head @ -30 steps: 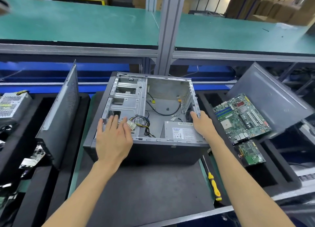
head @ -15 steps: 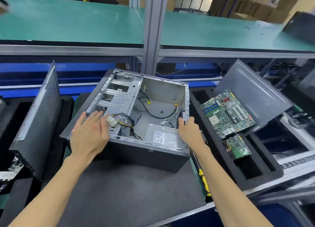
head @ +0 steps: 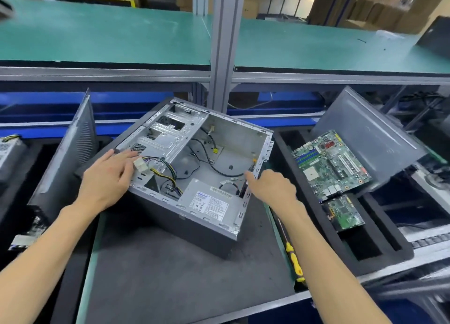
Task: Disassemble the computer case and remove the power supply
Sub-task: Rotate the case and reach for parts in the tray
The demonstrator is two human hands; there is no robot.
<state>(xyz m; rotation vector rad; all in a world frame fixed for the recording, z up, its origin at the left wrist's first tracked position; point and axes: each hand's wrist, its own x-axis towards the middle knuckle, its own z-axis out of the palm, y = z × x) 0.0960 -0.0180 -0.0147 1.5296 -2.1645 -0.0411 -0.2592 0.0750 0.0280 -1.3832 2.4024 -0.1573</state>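
**A:** Where does the job stand?

**B:** The computer case (head: 185, 177) lies on its side on the dark mat (head: 170, 282) of the surface, open face up and skewed, one corner pointing at the person. The power supply (head: 210, 202) is still inside, in the near corner against the wall closest to the person, label up.

**A:** And the hands?

**B:** The left hand (head: 107, 177) lies over the case's left rim with fingers fairly straight and spread, touching the metal frame just beside the white connector (head: 140, 165). It presses rather than grips. The right hand (head: 272, 186) is on the right rim; its fingers appear to hook over the perforated edge, though the fingertips are hidden, so I judge it a hold rather than see it plainly.

**A:** Why one on each side?

**B:** Probably to swing or steady the box. A hand on each opposite edge gives control of a wide, light shell.

**A:** The cables (head: 168, 175)?

**B:** Yellow and black leads run from the power supply to that loose connector, draped on the drive frame, plugged into nothing I can see.

**A:** What's set aside?

**B:** A circuit board (head: 331, 164) and a smaller card (head: 343, 211) rest in the foam tray (head: 379, 253) on the right, a side panel (head: 372, 138) propped behind them. A yellow-handled screwdriver (head: 293, 258) lies right of the mat, near the right forearm, handy for whatever screws may hold the unit.
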